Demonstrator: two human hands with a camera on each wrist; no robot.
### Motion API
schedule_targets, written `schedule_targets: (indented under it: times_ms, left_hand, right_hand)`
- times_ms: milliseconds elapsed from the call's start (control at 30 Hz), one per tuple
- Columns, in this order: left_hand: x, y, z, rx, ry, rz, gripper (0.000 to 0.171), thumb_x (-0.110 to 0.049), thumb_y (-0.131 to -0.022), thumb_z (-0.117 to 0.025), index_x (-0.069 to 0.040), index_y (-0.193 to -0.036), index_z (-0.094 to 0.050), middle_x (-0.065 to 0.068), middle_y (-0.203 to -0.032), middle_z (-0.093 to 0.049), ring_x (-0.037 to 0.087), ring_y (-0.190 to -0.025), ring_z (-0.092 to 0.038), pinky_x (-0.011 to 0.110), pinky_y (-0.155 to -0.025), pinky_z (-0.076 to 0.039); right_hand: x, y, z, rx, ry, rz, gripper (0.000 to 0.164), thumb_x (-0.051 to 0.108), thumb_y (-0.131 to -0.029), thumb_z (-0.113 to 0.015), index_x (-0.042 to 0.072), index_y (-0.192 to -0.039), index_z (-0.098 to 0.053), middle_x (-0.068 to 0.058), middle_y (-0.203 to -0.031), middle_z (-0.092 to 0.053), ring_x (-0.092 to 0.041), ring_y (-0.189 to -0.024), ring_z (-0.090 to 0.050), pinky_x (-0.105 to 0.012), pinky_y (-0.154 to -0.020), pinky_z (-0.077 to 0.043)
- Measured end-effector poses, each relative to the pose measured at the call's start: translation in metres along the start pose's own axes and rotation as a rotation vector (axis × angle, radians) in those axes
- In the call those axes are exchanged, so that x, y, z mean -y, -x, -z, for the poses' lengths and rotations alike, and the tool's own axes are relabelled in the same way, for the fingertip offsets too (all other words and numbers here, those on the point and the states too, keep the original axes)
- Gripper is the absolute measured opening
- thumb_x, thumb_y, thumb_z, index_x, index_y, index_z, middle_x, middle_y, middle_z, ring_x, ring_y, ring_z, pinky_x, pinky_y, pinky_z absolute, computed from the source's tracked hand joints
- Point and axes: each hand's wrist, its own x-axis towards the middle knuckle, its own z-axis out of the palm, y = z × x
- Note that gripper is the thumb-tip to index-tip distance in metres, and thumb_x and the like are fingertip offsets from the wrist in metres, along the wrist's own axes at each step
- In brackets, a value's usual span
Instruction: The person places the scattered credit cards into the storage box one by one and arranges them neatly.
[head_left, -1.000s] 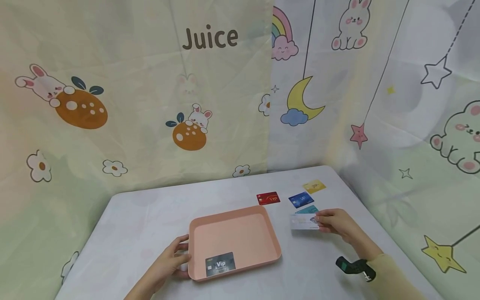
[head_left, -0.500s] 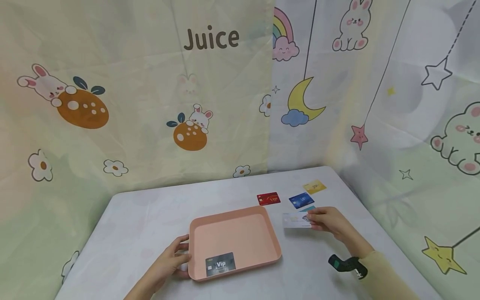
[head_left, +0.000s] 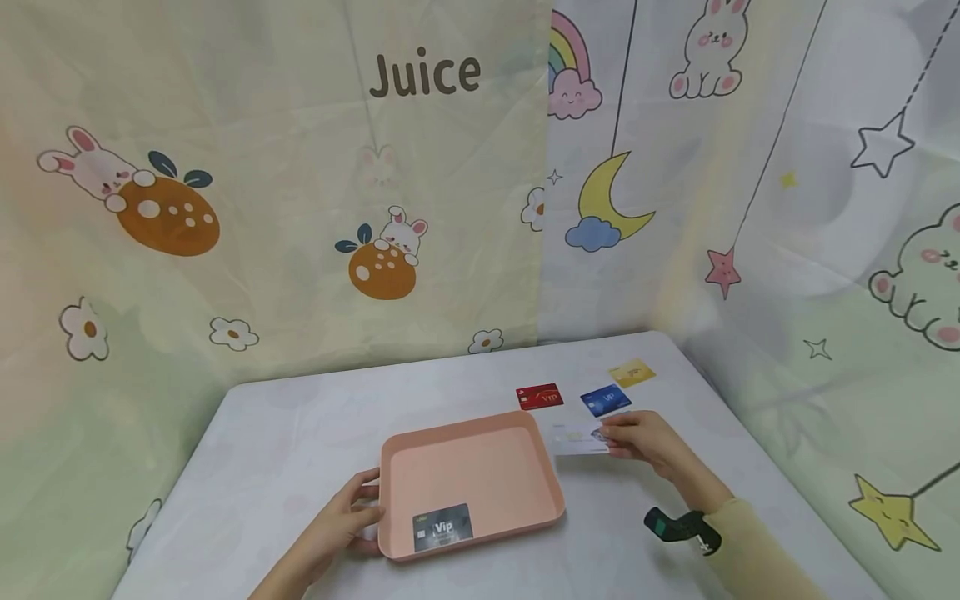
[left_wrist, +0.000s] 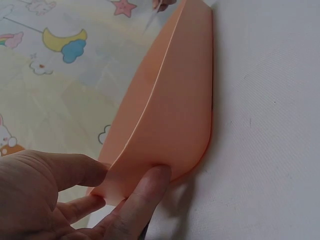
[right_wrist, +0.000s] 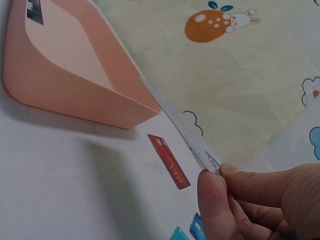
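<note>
Right hand [head_left: 645, 442] is pinching a white card [head_left: 579, 437] by one end, held just above the worktop [head_left: 285, 433] right at the pink tray's [head_left: 480, 425] far right corner. Left hand [head_left: 341, 525] grips the tray's near left corner, thumb and fingers curled on the rim. I'd keep the card flat, clear the rim, and lay it beside the dark VIP card [head_left: 442, 528] inside. There's possibly a teal card under the hand, hard to tell.
</note>
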Motion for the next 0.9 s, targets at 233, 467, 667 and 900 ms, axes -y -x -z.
schedule_targets:
  times_ms: [233, 467, 667, 900]
  left_hand:
    - [0.002, 0.000, 0.001, 0.020, 0.009, -0.016, 0.070, -0.007, -0.097, -0.065, -0.002, -0.158, -0.031, 0.033, -0.147, -0.043, 0.029, -0.111, -0.064, 0.047, -0.070, -0.063]
    - [0.002, 0.001, -0.001, 0.010, 0.004, -0.013, 0.070, -0.007, -0.097, -0.065, -0.002, -0.158, -0.031, 0.034, -0.147, -0.043, 0.029, -0.110, -0.064, 0.047, -0.070, -0.063]
    - [0.002, 0.000, -0.002, 0.002, 0.003, -0.006, 0.070, -0.006, -0.097, -0.065, -0.001, -0.158, -0.031, 0.034, -0.147, -0.043, 0.029, -0.111, -0.064, 0.047, -0.070, -0.063]
    - [0.002, -0.001, -0.002, 0.002, 0.006, -0.005, 0.069, -0.006, -0.097, -0.064, -0.002, -0.158, -0.031, 0.034, -0.147, -0.043, 0.030, -0.111, -0.064, 0.048, -0.070, -0.063]
  right_hand:
    - [0.004, -0.001, -0.010, 0.004, 0.007, 0.021, 0.041, 0.013, -0.100, -0.067, -0.013, -0.132, -0.061, -0.023, -0.112, -0.068, -0.018, -0.077, -0.071, -0.028, -0.075, -0.063]
    - [0.006, -0.003, -0.020, 0.011, -0.006, 0.024, 0.039, 0.012, -0.100, -0.068, -0.012, -0.131, -0.062, -0.021, -0.109, -0.070, -0.018, -0.075, -0.070, -0.027, -0.073, -0.063]
    - [0.009, -0.004, -0.030, 0.029, -0.010, 0.036, 0.042, 0.013, -0.100, -0.068, -0.012, -0.132, -0.061, -0.019, -0.107, -0.071, -0.017, -0.074, -0.070, -0.028, -0.073, -0.063]
    - [0.014, -0.005, -0.043, 0.037, -0.019, 0.035, 0.038, 0.013, -0.098, -0.070, -0.009, -0.129, -0.065, -0.018, -0.106, -0.072, -0.018, -0.074, -0.070, -0.028, -0.072, -0.063]
